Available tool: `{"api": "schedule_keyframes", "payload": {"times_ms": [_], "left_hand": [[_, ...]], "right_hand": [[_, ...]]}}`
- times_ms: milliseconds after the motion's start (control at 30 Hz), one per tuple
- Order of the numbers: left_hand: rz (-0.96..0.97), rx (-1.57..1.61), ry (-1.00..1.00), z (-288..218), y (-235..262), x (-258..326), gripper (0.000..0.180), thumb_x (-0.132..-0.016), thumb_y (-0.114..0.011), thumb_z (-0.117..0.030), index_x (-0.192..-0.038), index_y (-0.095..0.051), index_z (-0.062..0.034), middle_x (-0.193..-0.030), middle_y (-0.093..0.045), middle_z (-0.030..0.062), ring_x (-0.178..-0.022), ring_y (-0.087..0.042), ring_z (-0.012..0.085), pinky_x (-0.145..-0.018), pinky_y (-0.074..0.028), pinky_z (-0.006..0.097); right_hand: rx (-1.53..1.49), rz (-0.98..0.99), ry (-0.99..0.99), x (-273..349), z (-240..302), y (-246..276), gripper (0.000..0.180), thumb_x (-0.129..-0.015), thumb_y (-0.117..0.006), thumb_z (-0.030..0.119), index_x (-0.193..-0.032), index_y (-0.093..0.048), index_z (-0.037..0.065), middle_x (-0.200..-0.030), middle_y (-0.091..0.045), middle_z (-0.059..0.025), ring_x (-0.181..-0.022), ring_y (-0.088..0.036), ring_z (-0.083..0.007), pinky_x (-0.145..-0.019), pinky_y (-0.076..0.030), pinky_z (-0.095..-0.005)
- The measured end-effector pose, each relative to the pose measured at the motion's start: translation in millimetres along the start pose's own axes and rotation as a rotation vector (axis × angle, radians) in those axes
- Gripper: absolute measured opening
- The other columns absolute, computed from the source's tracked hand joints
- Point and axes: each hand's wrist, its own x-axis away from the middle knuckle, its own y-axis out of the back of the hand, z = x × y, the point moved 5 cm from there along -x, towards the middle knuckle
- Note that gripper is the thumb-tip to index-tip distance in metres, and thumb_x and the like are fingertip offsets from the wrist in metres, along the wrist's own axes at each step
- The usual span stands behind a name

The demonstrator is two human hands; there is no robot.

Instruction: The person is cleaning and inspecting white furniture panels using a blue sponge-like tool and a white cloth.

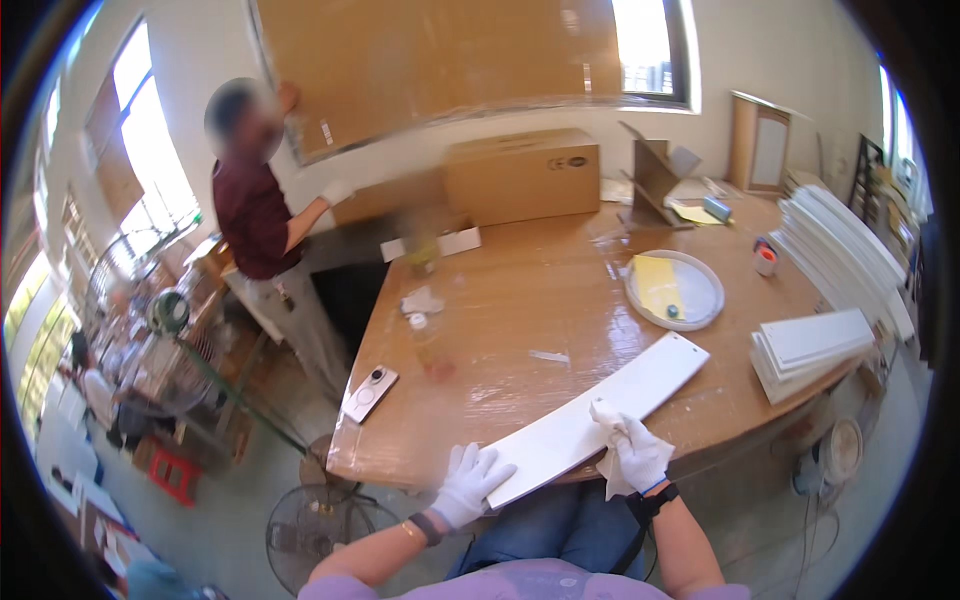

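Board's near end (505,480) hidden under left hand (468,485); small item in white tray (700,300) too small to tell.

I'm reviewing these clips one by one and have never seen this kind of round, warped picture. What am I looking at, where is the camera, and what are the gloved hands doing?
There is no machine here. The picture comes from a wide fisheye camera worn on a person's head, looking down, so straight edges bend near the rim. The two forearms entering from the bottom are the wearer's own.

Both hands wear white gloves. The left hand rests flat on the near end of a long white board lying across the edge of a wooden table. The right hand grips a white cloth pressed onto that board.

Also on the table: a round white tray with a yellow sheet, stacks of white panels, a cardboard box and a small flat device. Another person stands at the far left, holding up a large cardboard sheet.
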Motion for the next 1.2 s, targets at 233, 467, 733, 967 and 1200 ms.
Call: {"api": "schedule_keyframes", "payload": {"times_ms": [233,467,733,967,1200], "left_hand": [[-0.238,0.424,-0.129,-25.4,46.7,-0.5,0.042,-0.084,-0.068,-0.02,-0.124,-0.059,-0.007,-0.105,-0.066,0.014,-0.094,-0.064,0.0333,-0.079,-0.051,0.037],[-0.315,0.571,0.056,-23.9,57.2,17.1,0.03,-0.082,-0.07,-0.019,-0.11,-0.067,-0.0091,-0.093,-0.07,0.0091,-0.083,-0.067,0.0288,-0.072,-0.054,0.033],[-0.35,1.028,0.26,-35.4,81.0,23.8,0.021,-0.08,-0.065,-0.004,-0.1,-0.067,0.001,-0.094,-0.07,0.0093,-0.085,-0.067,0.0195,-0.076,-0.053,0.028],[-0.369,0.995,0.406,-2.3,44.7,56.4,0.032,-0.081,-0.06,-0.001,-0.111,-0.062,0.0112,-0.1,-0.069,0.0143,-0.091,-0.066,0.0204,-0.082,-0.051,0.03],[-0.595,1.269,0.726,36.5,36.3,60.3,0.027,-0.096,-0.054,-0.018,-0.107,-0.06,0.0061,-0.096,-0.067,0.0098,-0.086,-0.063,0.017,-0.077,-0.052,0.033]], "right_hand": [[-0.967,-0.316,0.085,22.8,69.7,70.1,0.05,-0.1,-0.044,0.014,-0.143,-0.032,-0.006,-0.144,-0.043,-0.0184,-0.129,-0.048,-0.0274,-0.11,-0.034,-0.0392],[-0.172,0.006,0.692,27.7,224.8,18.3,0.023,-0.078,-0.067,0.014,-0.101,-0.068,0.01,-0.097,-0.07,-0.0092,-0.085,-0.068,-0.0236,-0.078,-0.054,-0.0351],[-0.008,0.034,0.891,20.9,197.9,-29.3,0.029,-0.07,-0.064,0.015,-0.099,-0.06,0.011,-0.104,-0.061,-0.0084,-0.087,-0.059,-0.0283,-0.076,-0.048,-0.0402],[0.288,-0.282,0.484,-74.7,43.3,68.1,0.028,-0.088,-0.064,0.016,-0.113,-0.061,0.007,-0.106,-0.065,-0.0153,-0.101,-0.061,-0.0342,-0.09,-0.048,-0.0417],[-0.073,-0.336,-0.147,-125.8,-57.8,123.2,0.027,-0.094,-0.054,0.013,-0.118,-0.058,0.003,-0.111,-0.063,-0.0194,-0.105,-0.061,-0.0344,-0.093,-0.047,-0.0394]]}}
